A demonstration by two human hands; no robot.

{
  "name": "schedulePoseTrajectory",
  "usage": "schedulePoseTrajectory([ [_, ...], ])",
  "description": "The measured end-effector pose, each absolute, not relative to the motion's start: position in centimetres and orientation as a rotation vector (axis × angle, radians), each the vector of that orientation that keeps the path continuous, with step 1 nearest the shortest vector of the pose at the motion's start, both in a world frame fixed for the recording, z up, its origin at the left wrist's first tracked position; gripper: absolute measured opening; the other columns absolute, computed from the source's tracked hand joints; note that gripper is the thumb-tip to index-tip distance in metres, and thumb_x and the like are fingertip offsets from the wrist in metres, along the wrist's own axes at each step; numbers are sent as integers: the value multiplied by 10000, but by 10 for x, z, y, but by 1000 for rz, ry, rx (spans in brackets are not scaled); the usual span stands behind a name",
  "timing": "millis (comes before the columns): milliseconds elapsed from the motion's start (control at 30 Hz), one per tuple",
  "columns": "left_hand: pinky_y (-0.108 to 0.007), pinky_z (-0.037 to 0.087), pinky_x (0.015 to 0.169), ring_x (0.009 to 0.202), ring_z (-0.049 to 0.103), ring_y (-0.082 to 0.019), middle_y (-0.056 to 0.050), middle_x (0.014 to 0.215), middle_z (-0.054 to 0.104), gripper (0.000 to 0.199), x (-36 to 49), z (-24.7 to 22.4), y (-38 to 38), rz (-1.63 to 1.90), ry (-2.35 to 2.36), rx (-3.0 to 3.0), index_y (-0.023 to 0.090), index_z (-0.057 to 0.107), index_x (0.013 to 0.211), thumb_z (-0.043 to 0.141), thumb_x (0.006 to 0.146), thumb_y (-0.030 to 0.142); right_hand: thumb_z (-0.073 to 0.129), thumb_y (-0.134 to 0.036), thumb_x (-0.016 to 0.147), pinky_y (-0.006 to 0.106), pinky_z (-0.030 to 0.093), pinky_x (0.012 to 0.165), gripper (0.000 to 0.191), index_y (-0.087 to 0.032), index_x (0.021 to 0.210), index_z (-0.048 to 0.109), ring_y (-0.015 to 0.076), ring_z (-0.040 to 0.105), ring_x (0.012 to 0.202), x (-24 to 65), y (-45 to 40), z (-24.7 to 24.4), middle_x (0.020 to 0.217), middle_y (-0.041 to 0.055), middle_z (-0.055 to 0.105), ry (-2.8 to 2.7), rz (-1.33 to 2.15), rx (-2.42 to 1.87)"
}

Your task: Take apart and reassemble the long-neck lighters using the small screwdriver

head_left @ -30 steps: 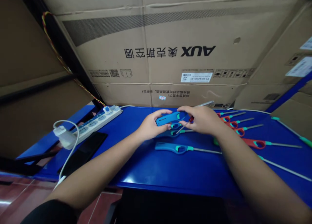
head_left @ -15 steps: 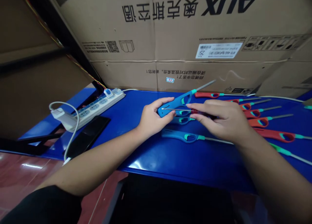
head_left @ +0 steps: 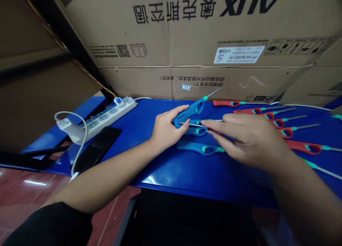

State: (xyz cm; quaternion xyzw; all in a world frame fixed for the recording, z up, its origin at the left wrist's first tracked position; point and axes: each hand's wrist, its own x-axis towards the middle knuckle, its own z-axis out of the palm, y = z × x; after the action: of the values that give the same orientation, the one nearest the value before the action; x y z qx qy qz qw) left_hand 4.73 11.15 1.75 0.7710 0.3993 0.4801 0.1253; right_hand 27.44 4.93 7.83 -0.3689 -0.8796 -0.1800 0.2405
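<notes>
Head cam: I'm gripping a blue plastic lighter (head_left: 188, 112) in my L hand (head_left: 169, 130), fingers closed round its smooth body, steel rod angling up-right. R hand (head_left: 248, 139) is pinching a thin steel screwdriver shaft (head_left: 192, 124) between fingertips (head_left: 205, 123), tip just over lighter's butt end. 3 more blue lighters (head_left: 200, 149) + 6 red ones (head_left: 304, 147) lying on glossy blue table (head_left: 160, 178). White power strip (head_left: 104, 117), black phone (head_left: 96, 149) sitting left; corrugated cardboard carton (head_left: 187, 67) standing behind.
</notes>
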Motion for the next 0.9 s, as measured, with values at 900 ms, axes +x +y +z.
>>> schedulePoseTrajectory([
  [900,-308,573,822,906,735,-203,-61,1088,766,439,46,21,109,1317,1313,2481,186,648,1287,625,857,267,581,-286,915,328,503,588,498,-259,1392,439,187,604,648,259,44,61,817,23,638,-1984,209,-1063],
])
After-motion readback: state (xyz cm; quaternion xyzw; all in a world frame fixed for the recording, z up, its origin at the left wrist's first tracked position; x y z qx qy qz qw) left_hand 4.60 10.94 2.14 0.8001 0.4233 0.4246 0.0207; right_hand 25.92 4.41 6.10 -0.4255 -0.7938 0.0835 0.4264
